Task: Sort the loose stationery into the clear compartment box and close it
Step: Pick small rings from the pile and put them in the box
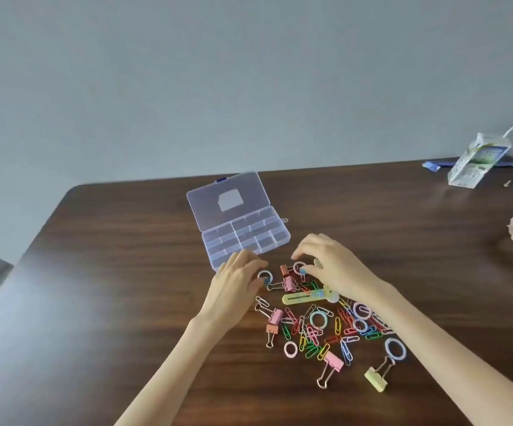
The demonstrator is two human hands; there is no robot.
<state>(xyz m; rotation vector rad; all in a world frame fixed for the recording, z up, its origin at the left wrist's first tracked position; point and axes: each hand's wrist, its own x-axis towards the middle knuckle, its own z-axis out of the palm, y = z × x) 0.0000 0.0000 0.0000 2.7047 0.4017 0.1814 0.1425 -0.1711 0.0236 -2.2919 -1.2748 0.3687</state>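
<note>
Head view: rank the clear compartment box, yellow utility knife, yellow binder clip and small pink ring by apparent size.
1. clear compartment box
2. yellow utility knife
3. yellow binder clip, handles included; it lies nearer the camera, so its rank against the knife is unsure
4. small pink ring

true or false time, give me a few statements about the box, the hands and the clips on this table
1. The compartment box is open, its lid laid back. True.
2. Paper clips already fill its compartments. False: the compartments look empty, and the clips lie loose on the table.
3. The left hand and the right hand are at the pile's far edge, close to the box. True.
4. The yellow binder clip sits inside the box. False: it lies on the table at the pile's near right.
5. A carton with a straw is at the table's far right. True.
</note>
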